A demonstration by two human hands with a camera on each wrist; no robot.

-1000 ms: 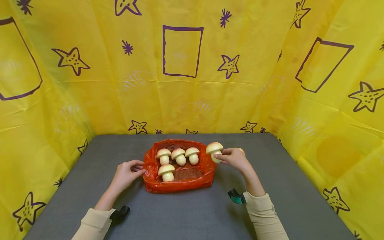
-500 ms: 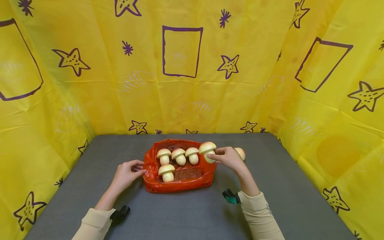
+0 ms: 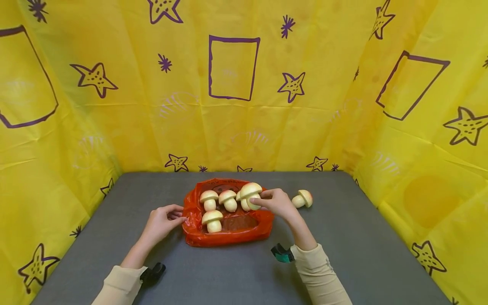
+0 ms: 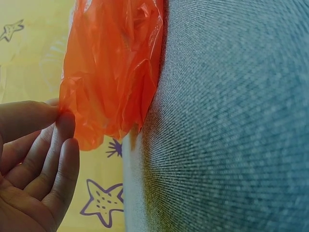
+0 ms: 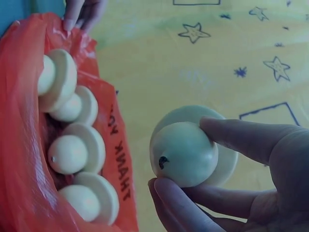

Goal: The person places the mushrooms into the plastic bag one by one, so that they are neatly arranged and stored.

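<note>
A red plastic bag [image 3: 228, 240] lies opened out on the grey table, its rim folded down. Inside are several cream toy mushrooms, three in a back row and one toy mushroom [image 3: 212, 221] at the front left. My left hand [image 3: 162, 222] pinches the bag's left rim between thumb and forefinger, as the left wrist view shows. Over the bag's right part, my right hand [image 3: 277, 204] grips another toy mushroom [image 5: 183, 153] by its stem, cap upward. In the head view this one partly covers the rightmost mushroom of the back row.
One more toy mushroom [image 3: 302, 198] lies tilted on the table [image 3: 343, 237], right of the bag and beyond the right hand. Yellow cloth walls [image 3: 236, 140] with purple drawings stand behind and at both sides.
My right hand has carried its mushroom leftward from the bag's right edge to above the back row. The loose mushroom on the table has come into full view. The left hand holds its place.
</note>
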